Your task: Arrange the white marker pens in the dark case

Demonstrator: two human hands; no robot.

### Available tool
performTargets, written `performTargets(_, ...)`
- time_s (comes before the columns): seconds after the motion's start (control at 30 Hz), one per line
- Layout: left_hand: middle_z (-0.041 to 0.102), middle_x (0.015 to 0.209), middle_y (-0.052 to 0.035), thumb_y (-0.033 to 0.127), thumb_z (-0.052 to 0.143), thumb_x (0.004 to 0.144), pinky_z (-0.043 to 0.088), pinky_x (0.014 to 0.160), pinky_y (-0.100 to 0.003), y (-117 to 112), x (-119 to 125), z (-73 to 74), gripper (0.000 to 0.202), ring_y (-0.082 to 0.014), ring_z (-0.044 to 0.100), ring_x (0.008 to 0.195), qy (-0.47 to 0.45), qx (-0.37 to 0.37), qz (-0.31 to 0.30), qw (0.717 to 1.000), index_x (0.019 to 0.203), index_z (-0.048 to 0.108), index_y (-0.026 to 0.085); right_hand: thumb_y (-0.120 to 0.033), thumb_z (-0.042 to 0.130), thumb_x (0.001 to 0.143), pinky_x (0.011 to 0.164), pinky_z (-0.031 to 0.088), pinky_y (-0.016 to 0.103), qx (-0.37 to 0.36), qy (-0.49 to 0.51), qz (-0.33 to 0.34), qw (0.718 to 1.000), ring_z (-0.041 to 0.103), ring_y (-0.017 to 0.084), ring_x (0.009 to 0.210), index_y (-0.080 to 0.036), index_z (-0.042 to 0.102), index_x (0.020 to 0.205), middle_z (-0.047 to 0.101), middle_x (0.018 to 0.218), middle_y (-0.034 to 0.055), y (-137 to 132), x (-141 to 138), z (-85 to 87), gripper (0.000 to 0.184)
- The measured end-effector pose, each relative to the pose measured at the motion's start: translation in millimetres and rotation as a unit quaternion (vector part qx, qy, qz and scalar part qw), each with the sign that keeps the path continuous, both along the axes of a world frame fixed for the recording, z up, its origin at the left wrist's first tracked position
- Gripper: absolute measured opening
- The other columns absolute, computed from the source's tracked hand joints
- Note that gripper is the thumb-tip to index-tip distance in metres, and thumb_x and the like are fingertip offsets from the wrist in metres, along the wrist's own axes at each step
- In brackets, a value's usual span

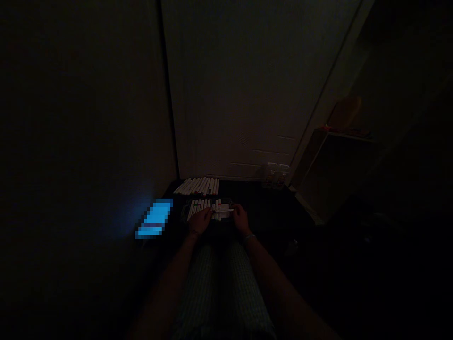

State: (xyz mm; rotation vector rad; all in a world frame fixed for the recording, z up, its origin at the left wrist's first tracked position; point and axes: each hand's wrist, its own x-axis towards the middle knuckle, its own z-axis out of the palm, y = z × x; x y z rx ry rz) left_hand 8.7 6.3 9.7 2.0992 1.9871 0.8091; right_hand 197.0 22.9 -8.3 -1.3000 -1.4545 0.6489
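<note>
1. Nearest cam: person's forearms (279, 278) & legs (205, 283) in pale striped trousers, v. dim light.
2. Pen (222, 210): slim, white, straight, lying approx. level btwn the two hands, above the R part of a pen case (184, 215); any markings too dark to read.
3. R hand (240, 218): fingers narrow, pinching pen's R end; band on wrist.
4. L hand (200, 220): fingertips at pen's other end; can't tell if gripping or just touching.
5. Case sits on dark table (272, 208) w/ a row of white pens (200, 205), some w/ coloured marks, e.g. green, red.
6. Behind case: loose white pens (198, 186), side by side, slanted.
7. Far L: glowing blue screen (155, 218), pixelated. Back R: two small packs (276, 175).
</note>
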Motion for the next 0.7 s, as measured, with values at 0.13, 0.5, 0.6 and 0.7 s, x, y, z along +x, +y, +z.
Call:
performTargets(0.13,0.059,0.115,-0.0036,0.045,0.028,0.087,0.039,0.08,-0.025,-0.9,-0.2,1.1,0.041,-0.0164,0.054,0.101,-0.017,-0.004,0.004,1.0,0.114,0.052,0.025,-0.03,0.036,0.078,0.063,0.042,0.023,0.004,-0.007,-0.011,1.0,0.055,0.013,0.069,-0.022,0.058,0.092,0.061,0.077,-0.0004,2.3,0.3,-0.9,0.027)
performTargets(0.5,0.058,0.117,-0.0025,0.047,0.027,0.086,0.039,0.085,-0.025,0.6,-1.8,-1.3,0.044,-0.0169,0.054,0.104,-0.038,0.0,-0.008,0.999,0.115,0.053,0.024,-0.031,0.035,0.081,0.064,0.041,0.021,-0.01,-0.006,-0.013,1.0,0.055,0.012,0.071,-0.021,0.059,0.092,0.062,0.078,-0.0002,3.9,-0.4,-2.9,0.028)
performTargets(0.6,0.059,0.115,-0.0022,0.047,0.028,0.086,0.041,0.083,-0.025,1.4,-2.9,-2.4,0.044,-0.0169,0.055,0.102,-0.044,-0.004,-0.007,0.999,0.114,0.053,0.024,-0.032,0.035,0.083,0.064,0.04,0.02,-0.004,0.001,-0.012,1.0,0.055,0.012,0.073,-0.021,0.058,0.094,0.062,0.08,0.0001,2.7,-0.7,-1.2,0.029)
performTargets(0.7,0.058,0.116,-0.0028,0.046,0.029,0.086,0.041,0.083,-0.025,2.0,-3.5,-3.6,0.044,-0.0174,0.055,0.103,-0.052,0.003,0.003,0.999,0.116,0.052,0.024,-0.036,0.035,0.084,0.064,0.04,0.02,0.006,0.008,-0.012,1.0,0.055,0.012,0.072,-0.021,0.058,0.095,0.062,0.081,0.0,2.4,-1.0,0.1,0.029)
